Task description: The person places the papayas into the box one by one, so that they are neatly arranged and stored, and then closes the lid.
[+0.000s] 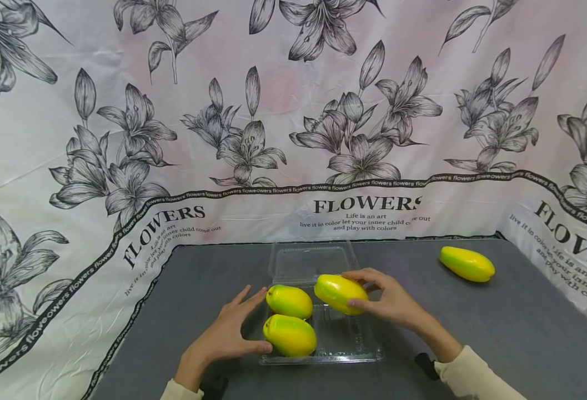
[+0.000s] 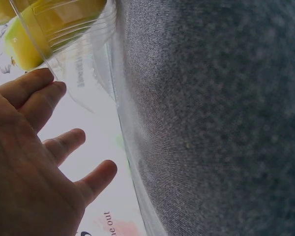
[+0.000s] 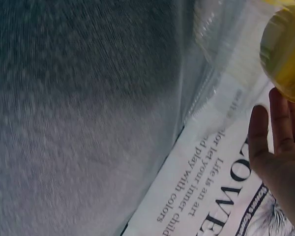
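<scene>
Between thumb and fingers my right hand (image 1: 393, 300) holds a yellow-green mango-like fruit (image 1: 340, 294) over the right part of a clear plastic clamshell box (image 1: 340, 339). Two similar fruits, a rear one (image 1: 289, 301) and a front one (image 1: 290, 335), lie side by side in the box's left part. At the box's left side is my left hand (image 1: 228, 330), fingers spread, its thumb close to the front fruit. In the left wrist view, the fingertips (image 2: 51, 86) are at the box's clear wall. The right wrist view shows the held fruit (image 3: 287, 54) only partly.
Another yellow-green fruit (image 1: 467, 264) lies on the grey table (image 1: 213, 266) at the back right. The box's clear lid (image 1: 313, 261) is folded back toward the rear edge. A white cloth printed with flowers (image 1: 253, 216) hangs behind and along both sides.
</scene>
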A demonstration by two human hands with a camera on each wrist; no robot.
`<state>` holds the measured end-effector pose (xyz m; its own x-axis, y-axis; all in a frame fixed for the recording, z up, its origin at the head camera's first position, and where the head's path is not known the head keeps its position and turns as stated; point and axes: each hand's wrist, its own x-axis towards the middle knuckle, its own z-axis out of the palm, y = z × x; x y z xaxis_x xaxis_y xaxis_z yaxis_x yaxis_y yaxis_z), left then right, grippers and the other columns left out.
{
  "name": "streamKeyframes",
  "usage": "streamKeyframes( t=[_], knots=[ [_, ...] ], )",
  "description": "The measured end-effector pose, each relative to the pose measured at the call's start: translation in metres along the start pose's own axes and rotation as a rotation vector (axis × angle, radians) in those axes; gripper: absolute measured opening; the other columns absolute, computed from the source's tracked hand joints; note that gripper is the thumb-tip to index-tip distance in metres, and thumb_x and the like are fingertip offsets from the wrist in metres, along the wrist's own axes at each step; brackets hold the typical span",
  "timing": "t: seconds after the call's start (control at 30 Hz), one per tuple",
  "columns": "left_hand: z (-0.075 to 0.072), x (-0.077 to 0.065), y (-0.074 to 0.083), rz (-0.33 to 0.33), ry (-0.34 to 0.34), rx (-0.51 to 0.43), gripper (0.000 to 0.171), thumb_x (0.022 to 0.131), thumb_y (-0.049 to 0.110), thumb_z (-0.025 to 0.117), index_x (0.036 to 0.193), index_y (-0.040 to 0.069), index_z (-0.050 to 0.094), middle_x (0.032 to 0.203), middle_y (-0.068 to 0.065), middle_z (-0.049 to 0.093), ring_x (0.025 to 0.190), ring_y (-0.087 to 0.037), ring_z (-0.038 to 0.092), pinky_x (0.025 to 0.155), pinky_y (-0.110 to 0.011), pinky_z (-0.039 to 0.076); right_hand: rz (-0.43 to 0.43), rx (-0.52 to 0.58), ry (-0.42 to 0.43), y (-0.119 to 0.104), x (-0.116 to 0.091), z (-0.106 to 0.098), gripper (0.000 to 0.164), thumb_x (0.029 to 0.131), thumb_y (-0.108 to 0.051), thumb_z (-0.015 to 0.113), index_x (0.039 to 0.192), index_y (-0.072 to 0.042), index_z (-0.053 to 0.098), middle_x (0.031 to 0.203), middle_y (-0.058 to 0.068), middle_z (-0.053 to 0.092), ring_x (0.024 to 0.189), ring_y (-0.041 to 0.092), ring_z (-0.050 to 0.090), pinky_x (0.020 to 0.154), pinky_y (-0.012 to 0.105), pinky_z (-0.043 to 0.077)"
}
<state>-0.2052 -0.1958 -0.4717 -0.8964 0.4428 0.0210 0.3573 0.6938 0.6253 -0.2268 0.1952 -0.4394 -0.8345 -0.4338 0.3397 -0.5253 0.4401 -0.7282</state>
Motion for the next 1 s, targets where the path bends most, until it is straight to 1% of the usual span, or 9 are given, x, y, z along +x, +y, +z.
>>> streamKeyframes(
  t=[0.13,0.23,0.37,0.5,0.63,0.73,0.87,0.93,1.0],
  knots=[
    [-0.001,0.000,0.001,0.010,-0.006,-0.015,0.106,0.078,0.057,0.083,0.163,0.032,0.024,0.171,-0.008,0.022,0.158,-0.046,0.010,0.103,-0.087,0.022,-0.001,-0.023,-0.005,0.003,0.002,0.009,0.050,0.088,-0.027,0.081,0.136,-0.022,0.065,0.129,-0.001,0.067,0.105,0.006,0.059,0.089,0.039,0.050],
    [-0.001,0.001,0.002,0.020,-0.011,-0.025,0.105,0.079,0.055,0.083,0.163,0.031,0.025,0.170,-0.007,0.023,0.158,-0.044,0.008,0.104,-0.087,0.020,-0.007,-0.018,-0.005,0.005,0.003,0.014,0.052,0.087,-0.027,0.082,0.135,-0.022,0.066,0.131,-0.001,0.068,0.106,0.007,0.060,0.094,0.044,0.050],
    [-0.001,0.000,0.002,0.011,-0.007,-0.015,0.106,0.078,0.057,0.083,0.163,0.032,0.025,0.170,-0.008,0.023,0.158,-0.045,0.009,0.103,-0.087,0.022,-0.006,-0.018,-0.005,0.005,0.003,0.019,0.053,0.085,-0.027,0.084,0.135,-0.021,0.066,0.134,0.000,0.067,0.110,0.009,0.061,0.100,0.049,0.049],
    [-0.001,0.000,0.002,0.000,-0.006,-0.005,0.106,0.078,0.058,0.082,0.163,0.033,0.024,0.170,-0.008,0.023,0.158,-0.045,0.010,0.103,-0.087,0.022,0.000,-0.024,0.002,0.006,0.003,0.022,0.054,0.083,-0.024,0.085,0.133,-0.019,0.067,0.131,0.001,0.069,0.109,0.012,0.061,0.099,0.051,0.048],
    [-0.001,-0.001,0.002,-0.007,-0.007,-0.005,0.106,0.078,0.059,0.082,0.163,0.034,0.024,0.171,-0.007,0.023,0.158,-0.044,0.009,0.104,-0.086,0.021,-0.001,-0.069,0.019,0.008,0.002,0.024,0.054,0.080,-0.024,0.088,0.131,-0.020,0.069,0.124,-0.001,0.072,0.106,0.017,0.061,0.099,0.063,0.039],
    [-0.001,-0.001,0.003,-0.007,-0.010,-0.011,0.106,0.078,0.059,0.082,0.163,0.035,0.023,0.171,-0.006,0.023,0.158,-0.044,0.009,0.105,-0.086,0.021,-0.012,-0.116,0.029,0.011,0.002,0.026,0.055,0.079,-0.025,0.089,0.131,-0.021,0.069,0.119,-0.004,0.072,0.105,0.019,0.062,0.098,0.064,0.034],
    [-0.001,0.000,0.003,0.003,-0.013,-0.019,0.105,0.079,0.058,0.082,0.163,0.035,0.024,0.170,-0.007,0.023,0.158,-0.044,0.009,0.104,-0.086,0.021,-0.030,-0.147,0.036,0.013,0.002,0.029,0.056,0.078,-0.023,0.090,0.130,-0.021,0.069,0.119,-0.006,0.072,0.105,0.020,0.062,0.095,0.059,0.036],
    [0.000,0.001,0.002,0.007,-0.014,-0.022,0.105,0.079,0.057,0.082,0.163,0.034,0.024,0.170,-0.007,0.023,0.158,-0.043,0.009,0.104,-0.086,0.021,-0.030,-0.149,0.038,0.013,0.001,0.029,0.056,0.078,-0.022,0.090,0.130,-0.021,0.069,0.120,-0.005,0.071,0.105,0.020,0.062,0.095,0.062,0.036],
    [0.000,0.001,0.002,0.006,-0.017,-0.024,0.105,0.079,0.056,0.082,0.163,0.034,0.023,0.171,-0.007,0.022,0.158,-0.043,0.009,0.104,-0.086,0.021,-0.026,-0.142,0.038,0.012,0.001,0.030,0.057,0.078,-0.020,0.090,0.130,-0.021,0.068,0.122,-0.004,0.071,0.106,0.022,0.062,0.095,0.068,0.036]
  ],
)
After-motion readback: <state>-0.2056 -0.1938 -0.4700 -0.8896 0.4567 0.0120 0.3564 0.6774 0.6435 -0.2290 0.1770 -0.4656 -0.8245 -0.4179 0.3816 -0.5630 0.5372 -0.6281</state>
